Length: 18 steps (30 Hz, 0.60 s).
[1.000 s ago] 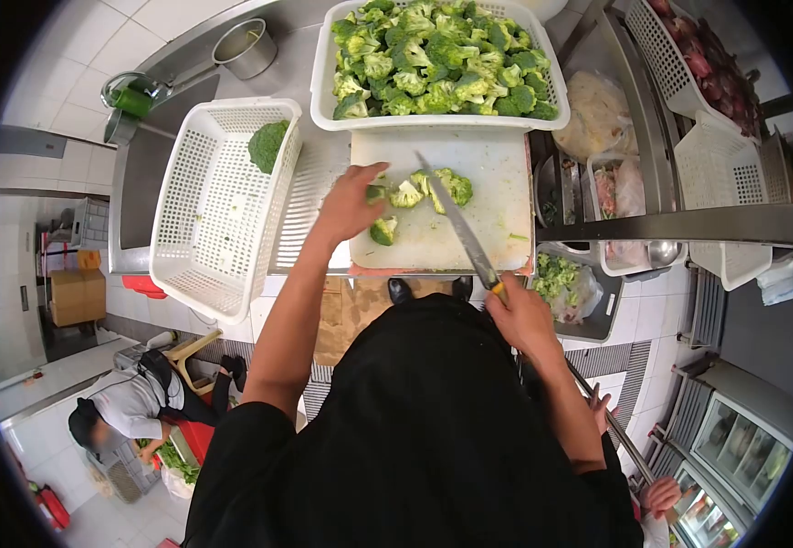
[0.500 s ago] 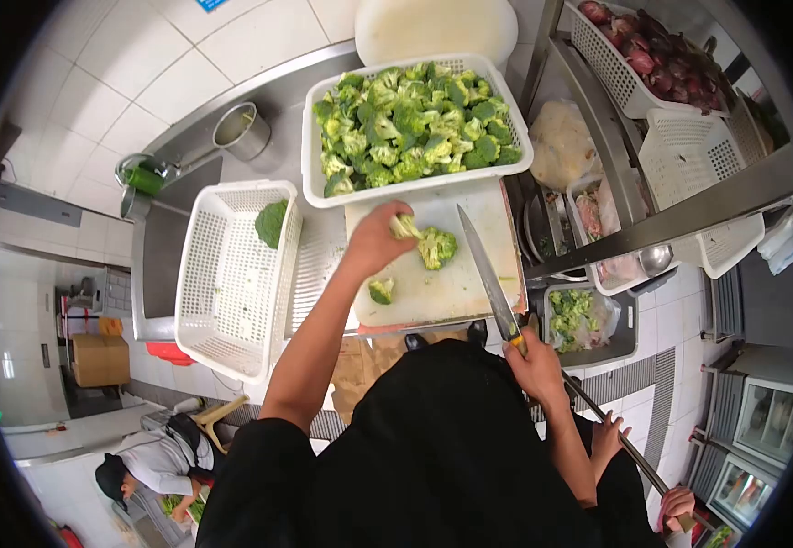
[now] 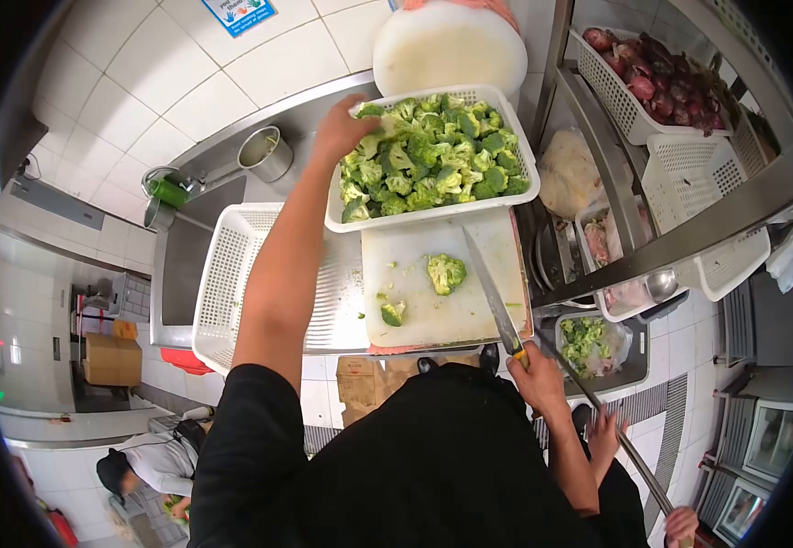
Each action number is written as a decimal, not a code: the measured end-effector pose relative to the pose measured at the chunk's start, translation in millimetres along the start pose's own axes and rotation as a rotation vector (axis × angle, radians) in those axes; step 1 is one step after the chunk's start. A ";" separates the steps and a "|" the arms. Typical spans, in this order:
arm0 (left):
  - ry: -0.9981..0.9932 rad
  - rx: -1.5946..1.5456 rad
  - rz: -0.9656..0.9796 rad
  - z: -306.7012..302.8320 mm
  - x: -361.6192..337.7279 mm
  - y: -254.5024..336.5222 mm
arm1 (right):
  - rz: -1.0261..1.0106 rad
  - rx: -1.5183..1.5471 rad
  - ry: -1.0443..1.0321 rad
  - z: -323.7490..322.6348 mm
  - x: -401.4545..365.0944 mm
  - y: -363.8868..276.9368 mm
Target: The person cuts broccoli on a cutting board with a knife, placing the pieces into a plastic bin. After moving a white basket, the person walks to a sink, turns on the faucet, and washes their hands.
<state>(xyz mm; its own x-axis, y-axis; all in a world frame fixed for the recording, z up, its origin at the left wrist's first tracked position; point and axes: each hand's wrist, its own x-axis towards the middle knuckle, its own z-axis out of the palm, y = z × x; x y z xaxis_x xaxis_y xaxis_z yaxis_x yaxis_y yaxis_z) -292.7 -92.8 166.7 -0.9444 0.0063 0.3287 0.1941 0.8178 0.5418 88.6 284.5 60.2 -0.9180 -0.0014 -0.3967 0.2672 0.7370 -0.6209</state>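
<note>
At the left rim of the white basket of broccoli florets (image 3: 433, 155), my left hand (image 3: 343, 130) has a broccoli floret (image 3: 369, 110) between thumb and fingers. My right hand (image 3: 537, 373) is wrapped round the yellow-marked handle of a kitchen knife (image 3: 497, 297). The blade lies along the right side of the white cutting board (image 3: 414, 324), its tip pointing away from me. On the board rest a larger broccoli piece (image 3: 446, 274) and a smaller broccoli piece (image 3: 393, 314), with small green crumbs around them.
A white perforated basket (image 3: 223, 283) stands left, partly behind my forearm. A metal pot (image 3: 266, 155) is near the wall. Red onions (image 3: 656, 82) fill a crate on the right rack. Another person's hands grip a long pole (image 3: 629, 447) at lower right; another person (image 3: 154, 466) bends at lower left.
My left hand has moved from the board up to the broccoli basket, carrying a floret. The larger piece stays on the board. My right hand still holds the knife in place.
</note>
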 end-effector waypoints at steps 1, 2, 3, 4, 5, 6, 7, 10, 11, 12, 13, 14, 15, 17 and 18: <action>-0.005 0.004 0.000 -9.8 -11.7 10.1 | 0.011 -0.014 0.002 0.8 -0.3 2.3; 0.071 0.003 0.028 -20.2 -33.9 18.0 | 0.016 -0.006 0.001 1.6 -0.7 4.7; 0.146 0.000 0.059 -29.9 -62.0 31.0 | 0.039 0.018 0.007 2.3 -1.4 7.1; 0.006 0.064 0.031 -34.3 -96.4 39.3 | 0.061 0.041 0.010 2.4 -2.0 9.4; -0.086 -0.035 -0.032 -20.9 -139.6 27.5 | 0.078 0.060 0.014 1.9 -1.5 11.0; -0.319 -0.069 -0.033 -11.5 -179.3 12.6 | 0.078 0.062 0.015 1.1 0.0 12.2; -0.516 0.065 -0.054 -1.3 -218.3 1.4 | 0.079 0.070 0.008 0.3 0.9 13.5; -0.589 0.000 0.007 42.9 -328.4 -36.8 | 0.085 0.058 0.005 -1.4 3.2 10.5; -0.586 -0.006 -0.005 45.2 -336.7 -35.0 | 0.085 0.043 0.013 -2.4 5.4 7.9; -0.546 -0.032 -0.118 47.6 -342.9 -32.6 | 0.082 0.031 0.006 -3.5 8.0 5.4; -0.507 -0.060 -0.230 45.6 -344.8 -25.8 | 0.069 0.035 -0.002 -4.8 10.6 3.0; -0.434 -0.149 -0.251 42.7 -334.2 -27.4 | 0.057 0.036 -0.015 -6.0 11.9 0.5; -0.356 -0.224 -0.276 30.4 -310.4 -18.2 | 0.056 0.020 -0.025 -7.6 13.5 -2.8; -0.139 -0.314 -0.246 13.3 -263.0 -20.8 | 0.044 -0.009 -0.014 -9.9 14.8 -9.4; -0.088 -0.210 -0.249 -11.3 -233.6 3.6 | 0.042 -0.020 -0.005 -9.7 14.3 -11.6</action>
<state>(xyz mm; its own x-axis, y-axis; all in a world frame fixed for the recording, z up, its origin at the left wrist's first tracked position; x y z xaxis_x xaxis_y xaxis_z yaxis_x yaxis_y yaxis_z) -68.4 -97.8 100.6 -0.9872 -0.1220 0.1029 -0.0041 0.6638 0.7479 69.6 282.5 68.3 -0.9048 0.0265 -0.4249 0.2990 0.7499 -0.5901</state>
